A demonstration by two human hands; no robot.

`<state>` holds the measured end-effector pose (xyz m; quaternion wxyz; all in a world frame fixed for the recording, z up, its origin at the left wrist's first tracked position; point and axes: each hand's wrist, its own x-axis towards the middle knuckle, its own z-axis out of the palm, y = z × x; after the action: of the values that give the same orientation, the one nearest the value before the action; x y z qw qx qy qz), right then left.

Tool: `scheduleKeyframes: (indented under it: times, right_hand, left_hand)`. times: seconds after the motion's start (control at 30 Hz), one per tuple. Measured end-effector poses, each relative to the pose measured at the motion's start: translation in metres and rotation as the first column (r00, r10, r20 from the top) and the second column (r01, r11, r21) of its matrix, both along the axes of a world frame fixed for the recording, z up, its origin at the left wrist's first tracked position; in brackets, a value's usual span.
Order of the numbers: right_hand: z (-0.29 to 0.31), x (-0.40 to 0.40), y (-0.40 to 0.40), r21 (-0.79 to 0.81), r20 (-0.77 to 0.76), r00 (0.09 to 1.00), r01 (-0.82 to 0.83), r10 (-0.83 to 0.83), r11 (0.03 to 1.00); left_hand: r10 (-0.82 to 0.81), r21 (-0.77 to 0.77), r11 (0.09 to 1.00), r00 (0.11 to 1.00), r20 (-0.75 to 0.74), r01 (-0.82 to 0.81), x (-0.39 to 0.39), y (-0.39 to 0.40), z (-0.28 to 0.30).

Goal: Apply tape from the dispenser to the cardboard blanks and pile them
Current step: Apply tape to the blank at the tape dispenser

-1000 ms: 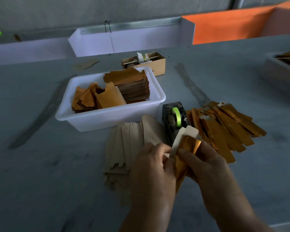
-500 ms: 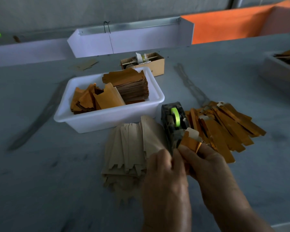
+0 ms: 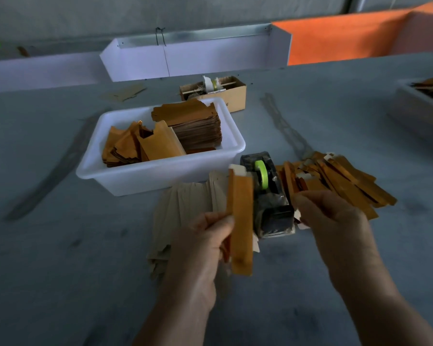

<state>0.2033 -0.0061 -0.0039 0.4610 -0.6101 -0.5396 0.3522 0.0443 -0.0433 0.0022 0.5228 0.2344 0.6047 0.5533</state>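
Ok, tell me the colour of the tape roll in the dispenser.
Lime green tape roll, head view.

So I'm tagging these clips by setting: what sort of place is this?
Most likely a small packaging or hand-assembly workshop. A long grey work table holds a white plastic tub of stacked cardboard blanks, a tape dispenser, and a spread pile of folded gold blanks.
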Motion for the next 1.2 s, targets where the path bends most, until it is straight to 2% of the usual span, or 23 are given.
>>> scheduleKeyframes:
  times: [0.1, 0.23, 0.43, 0.57, 0.73, 0.9, 0.97, 1.03, 1.13, 1.2]
  right_hand:
    - [-0.003, 0.004, 0.014, -0.011, 0.117, 0.993, -0.011, 0.012, 1.0]
    - [-0.007, -0.001, 0.021, -0.141, 0.158, 0.975, -0.132, 0.153, 0.981]
    - [-0.012, -0.006, 0.027, -0.163, 0.233, 0.959, -0.124, 0.161, 0.979]
    - [-0.012, -0.009, 0.028, -0.171, 0.227, 0.959, -0.13, 0.167, 0.977]
    - [-0.009, -0.013, 0.03, -0.217, 0.12, 0.98, -0.131, 0.16, 0.967]
    - [-0.005, -0.014, 0.023, -0.24, -0.174, 0.978, -0.152, 0.111, 0.959]
    - [-0.003, -0.012, 0.02, -0.194, -0.112, 0.989, -0.121, 0.1, 0.974]
    - [-0.002, -0.01, 0.015, -0.142, 0.051, 0.995, -0.072, 0.08, 0.987]
    - [-0.003, -0.008, 0.007, -0.097, 0.266, 0.962, -0.042, 0.066, 0.994]
    - [-0.007, -0.009, 0.003, -0.09, 0.326, 0.943, -0.042, 0.07, 0.995]
  left_hand:
    - [0.069, 0.009, 0.998, 0.996, 0.061, -0.07, -0.004, 0.005, 0.0]
    - [-0.014, 0.035, 0.999, 1.0, 0.004, 0.014, 0.004, 0.005, -0.001]
    - [-0.086, 0.056, 0.995, 0.996, -0.029, 0.088, 0.015, 0.009, -0.006]
    - [-0.129, 0.045, 0.99, 0.991, -0.03, 0.13, 0.022, 0.014, -0.011]
    - [-0.163, 0.024, 0.986, 0.987, -0.009, 0.163, 0.029, 0.016, -0.016]
    - [-0.175, 0.044, 0.983, 0.984, -0.034, 0.177, 0.028, 0.015, -0.017]
    - [-0.182, 0.052, 0.982, 0.982, -0.041, 0.184, 0.028, 0.015, -0.017]
    - [-0.184, 0.057, 0.981, 0.982, -0.033, 0.185, 0.027, 0.016, -0.017]
    - [-0.184, 0.065, 0.981, 0.983, -0.019, 0.185, 0.026, 0.016, -0.017]
    - [-0.192, 0.08, 0.978, 0.981, -0.027, 0.193, 0.026, 0.016, -0.018]
